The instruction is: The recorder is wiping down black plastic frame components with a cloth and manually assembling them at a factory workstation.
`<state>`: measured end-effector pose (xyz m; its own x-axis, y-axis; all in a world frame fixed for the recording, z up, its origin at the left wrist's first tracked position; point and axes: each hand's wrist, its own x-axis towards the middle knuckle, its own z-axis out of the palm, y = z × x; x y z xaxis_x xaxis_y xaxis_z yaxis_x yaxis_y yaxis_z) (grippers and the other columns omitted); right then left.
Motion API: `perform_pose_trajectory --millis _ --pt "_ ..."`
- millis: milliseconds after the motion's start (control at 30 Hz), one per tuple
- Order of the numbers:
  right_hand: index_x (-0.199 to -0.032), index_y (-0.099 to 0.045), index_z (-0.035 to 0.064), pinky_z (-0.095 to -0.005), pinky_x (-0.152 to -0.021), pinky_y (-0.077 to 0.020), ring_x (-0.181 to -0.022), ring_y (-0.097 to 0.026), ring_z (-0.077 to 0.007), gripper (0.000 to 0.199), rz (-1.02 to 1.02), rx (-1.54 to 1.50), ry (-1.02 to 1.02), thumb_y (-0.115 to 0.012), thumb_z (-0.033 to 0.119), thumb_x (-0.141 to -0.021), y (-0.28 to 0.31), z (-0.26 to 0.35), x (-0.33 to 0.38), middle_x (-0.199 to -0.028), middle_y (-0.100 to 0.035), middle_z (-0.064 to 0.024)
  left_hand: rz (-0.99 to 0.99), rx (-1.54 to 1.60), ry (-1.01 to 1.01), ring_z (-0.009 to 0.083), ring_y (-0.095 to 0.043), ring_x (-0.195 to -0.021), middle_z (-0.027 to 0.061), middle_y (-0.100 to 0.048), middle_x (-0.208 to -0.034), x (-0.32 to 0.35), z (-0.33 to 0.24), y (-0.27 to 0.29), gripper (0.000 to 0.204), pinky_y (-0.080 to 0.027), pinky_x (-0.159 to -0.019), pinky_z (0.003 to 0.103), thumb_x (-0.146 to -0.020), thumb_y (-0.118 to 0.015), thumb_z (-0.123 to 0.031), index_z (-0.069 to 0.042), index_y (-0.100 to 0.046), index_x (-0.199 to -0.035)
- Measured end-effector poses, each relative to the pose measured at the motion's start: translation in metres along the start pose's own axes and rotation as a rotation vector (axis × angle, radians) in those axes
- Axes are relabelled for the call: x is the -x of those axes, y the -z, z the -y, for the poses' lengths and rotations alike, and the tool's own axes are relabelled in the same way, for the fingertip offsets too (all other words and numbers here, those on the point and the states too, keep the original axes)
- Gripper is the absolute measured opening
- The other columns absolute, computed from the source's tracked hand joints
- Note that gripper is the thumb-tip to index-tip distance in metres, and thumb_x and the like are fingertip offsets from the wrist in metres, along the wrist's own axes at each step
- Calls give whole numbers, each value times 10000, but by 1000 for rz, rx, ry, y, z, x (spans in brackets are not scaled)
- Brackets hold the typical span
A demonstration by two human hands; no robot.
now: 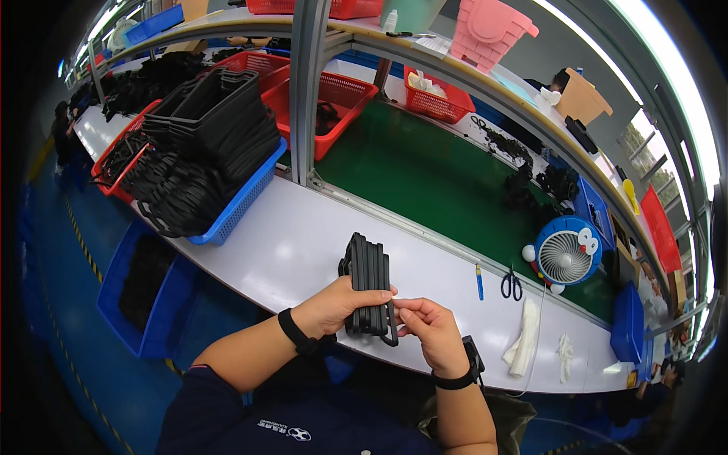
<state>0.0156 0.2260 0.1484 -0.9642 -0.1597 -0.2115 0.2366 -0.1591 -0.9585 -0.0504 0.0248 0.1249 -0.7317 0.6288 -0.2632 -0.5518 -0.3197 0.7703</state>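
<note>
A bundle of black rectangular frames (367,262), rubber- or plastic-looking, stands over the white worktop in front of me. My left hand (334,305) wraps round its left side, with the thumb across the near face. My right hand (434,331) is closed in a pinch at the bundle's right edge. Between its fingertips is the side of one black frame (393,327), which stands slightly apart from the others. To the left, a blue basket (246,203) is piled high with similar black frames (205,114).
Right of my hands lie a blue-handled cutter (479,282), black scissors (512,284) and a white cloth (525,341). A blue fan (567,254) stands on the green belt (425,182). A metal post (305,91) rises behind the worktop (288,235). A blue bin (163,303) sits lower left.
</note>
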Motion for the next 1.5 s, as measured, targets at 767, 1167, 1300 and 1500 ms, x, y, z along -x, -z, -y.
perform_pose_trajectory --millis 767,1167,1300,1500 --pt "-969 -674 -54 -236 -709 -549 -756 -665 -102 137 70 308 -124 -688 80 -941 1 20 8 -847 -719 -79 -50 -175 -137 146 -660 -980 93 -673 -1098 10 2 -11 354 -556 -873 295 -912 -743 -139 49 -620 -1185" --pt "-961 -660 -58 -246 -716 -564 -767 -685 -128 137 10 310 -92 -625 75 -963 0 16 11 -856 -713 -93 -15 -159 -101 139 -652 -993 85 -666 -1099 10 4 -12 337 -544 -891 296 -924 -725 -135 43 -627 -1192" --pt "-1020 -642 -40 -252 -695 -553 -719 -660 -123 155 -22 265 -97 -628 109 -981 1 14 12 -809 -692 -74 -14 -163 -117 134 -649 -981 80 -663 -1094 9 4 -12 337 -544 -874 286 -924 -725 -136 42 -629 -1193" --pt "-1270 -554 5 -245 -710 -533 -816 -622 -115 382 -8 417 136 -708 96 -932 -4 16 17 -1009 -645 -89 -22 -96 -74 126 -645 -943 70 -656 -1078 6 5 -5 331 -555 -827 275 -930 -725 -144 31 -632 -1195"
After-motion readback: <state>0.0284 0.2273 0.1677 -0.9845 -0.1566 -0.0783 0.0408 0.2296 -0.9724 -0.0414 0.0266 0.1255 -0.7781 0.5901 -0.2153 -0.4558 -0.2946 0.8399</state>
